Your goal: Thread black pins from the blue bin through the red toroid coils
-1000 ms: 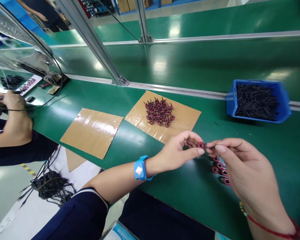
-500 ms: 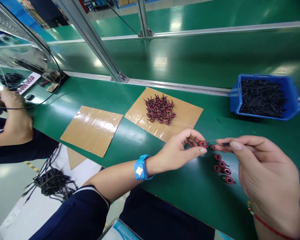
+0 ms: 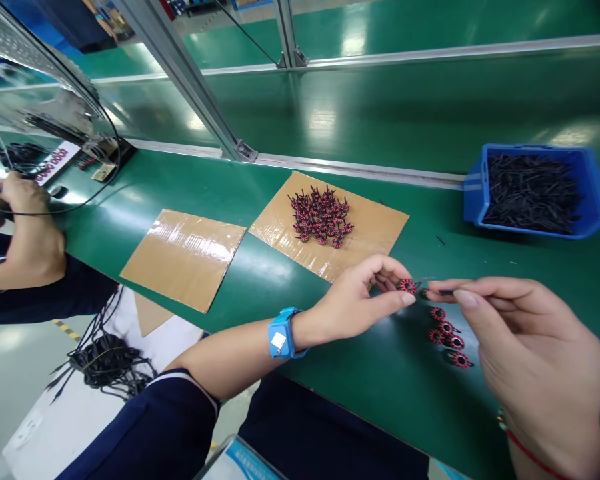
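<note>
Between thumb and fingers, my left hand (image 3: 365,297) pinches a red-and-black wound ring (image 3: 407,286), whose thin wire leads point right. My right hand (image 3: 525,333) holds a short black tube (image 3: 447,293) close to those leads; whether they touch is too small to tell. Several more wound rings (image 3: 456,342) lie on the green table between and below the hands. A pile of rings with black tubes on their leads (image 3: 321,217) rests on a cardboard sheet (image 3: 375,233) beyond my left hand.
A blue bin (image 3: 475,200) of black tubes stands at the back right. Another cardboard sheet (image 3: 183,260) lies to the left. At the far left, a person's arm (image 3: 35,247) is beside a cable and a stand. A metal post (image 3: 190,80) rises behind the table.
My right hand has moved slightly left with the black tube, closer to the ring's leads. My left hand still holds the ring in nearly the same place.
</note>
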### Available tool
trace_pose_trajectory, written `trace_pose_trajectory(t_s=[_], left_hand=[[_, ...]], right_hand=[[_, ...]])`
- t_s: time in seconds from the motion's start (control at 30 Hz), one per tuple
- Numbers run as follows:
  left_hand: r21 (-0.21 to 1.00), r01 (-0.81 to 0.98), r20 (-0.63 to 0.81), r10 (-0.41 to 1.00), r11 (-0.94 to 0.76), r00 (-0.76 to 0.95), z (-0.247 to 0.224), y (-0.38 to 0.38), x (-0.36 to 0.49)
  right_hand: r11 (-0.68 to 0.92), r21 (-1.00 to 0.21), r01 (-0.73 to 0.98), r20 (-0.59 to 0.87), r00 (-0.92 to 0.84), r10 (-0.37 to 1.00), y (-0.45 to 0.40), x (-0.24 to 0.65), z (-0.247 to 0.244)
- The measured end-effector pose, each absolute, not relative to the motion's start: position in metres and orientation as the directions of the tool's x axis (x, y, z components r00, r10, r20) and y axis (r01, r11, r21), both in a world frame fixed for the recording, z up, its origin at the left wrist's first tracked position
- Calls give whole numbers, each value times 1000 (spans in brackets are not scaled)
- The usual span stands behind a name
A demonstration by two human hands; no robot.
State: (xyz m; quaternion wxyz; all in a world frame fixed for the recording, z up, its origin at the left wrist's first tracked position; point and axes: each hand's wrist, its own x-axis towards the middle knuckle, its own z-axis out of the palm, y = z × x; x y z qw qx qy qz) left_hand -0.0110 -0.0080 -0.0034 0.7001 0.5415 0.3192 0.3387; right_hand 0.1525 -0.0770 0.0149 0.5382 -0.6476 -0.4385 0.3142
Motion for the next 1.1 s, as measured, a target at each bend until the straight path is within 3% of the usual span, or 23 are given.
trace_pose_trajectory(t_s=[0.27,0.53,0.83,1.1], left_hand=[[944,-172,-136,807,282,575,-3,-7,-10],[925,-181,-160,776,333,611,0,-9,-10],[902,-189,-189,749,388,635,1,-8,-11],[899,-177,-200,736,400,647,0,-8,-11]], right_hand=[[-133,-912,388,43,412,910,-77,158,8],[-117,-990,82,-63,484,873,-68,155,11],[-153,-933,325,-51,304,951,-72,164,6],[-71,-923,378,27,248,968,-72,164,7]])
